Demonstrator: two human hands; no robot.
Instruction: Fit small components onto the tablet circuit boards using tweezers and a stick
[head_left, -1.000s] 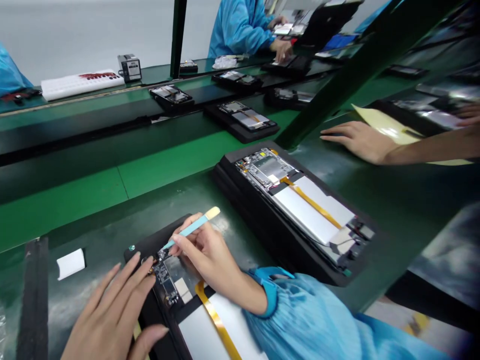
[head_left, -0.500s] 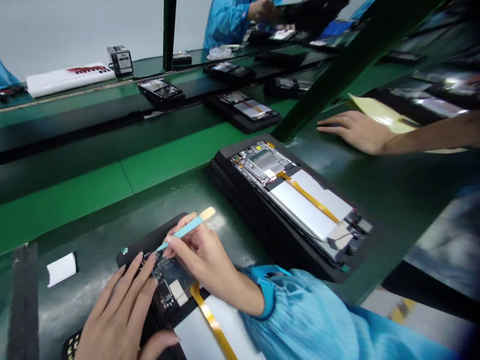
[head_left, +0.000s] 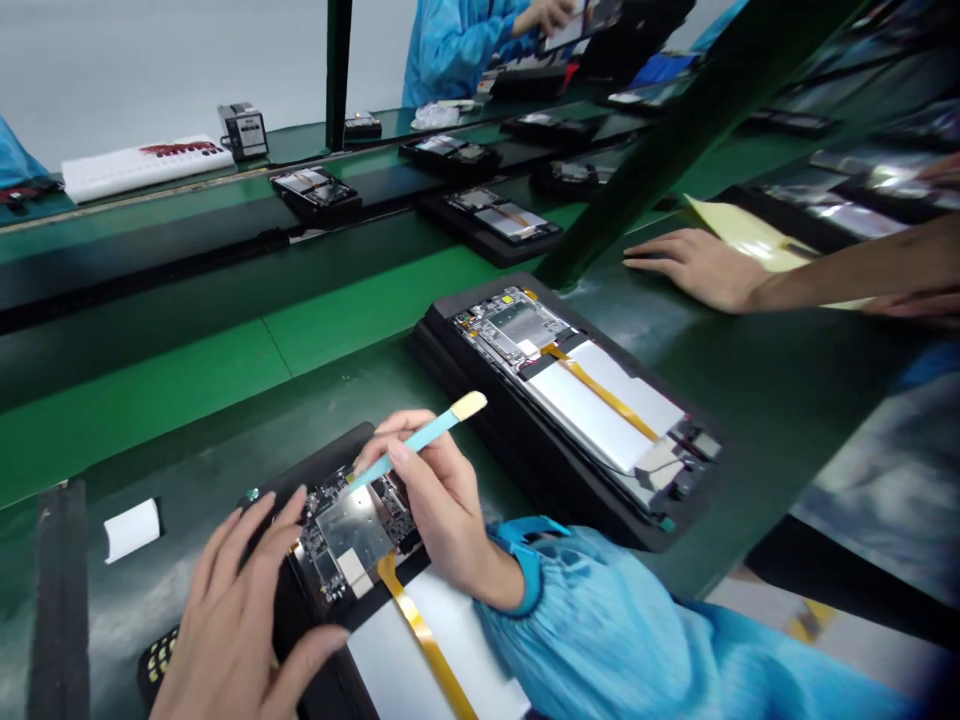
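Observation:
An opened tablet (head_left: 357,525) lies in a black holder in front of me, its circuit board, white battery (head_left: 427,640) and orange ribbon cable (head_left: 421,632) exposed. My right hand (head_left: 442,500) grips a light blue stick with a cream, flat end (head_left: 429,430), pen-fashion; its lower tip is over the upper part of the board. Whether the tip touches I cannot tell. Fingers spread, my left hand (head_left: 244,605) rests along the left edge of the tablet and holds nothing. Part of a black piece with pale dots (head_left: 159,655) shows under my left hand.
Another opened tablet (head_left: 570,370) sits on a black stack to the right. A curled white paper piece (head_left: 133,530) lies at left. A green post (head_left: 675,150) slants across the bench. Beyond it are a co-worker's hand (head_left: 697,268) and yellow sheet (head_left: 750,240). Several opened tablets (head_left: 499,220) stand farther back.
My right hand and the blue stick have moved to the right across the board, away from my left fingertips. My left fingers have drawn back, uncovering more of the board.

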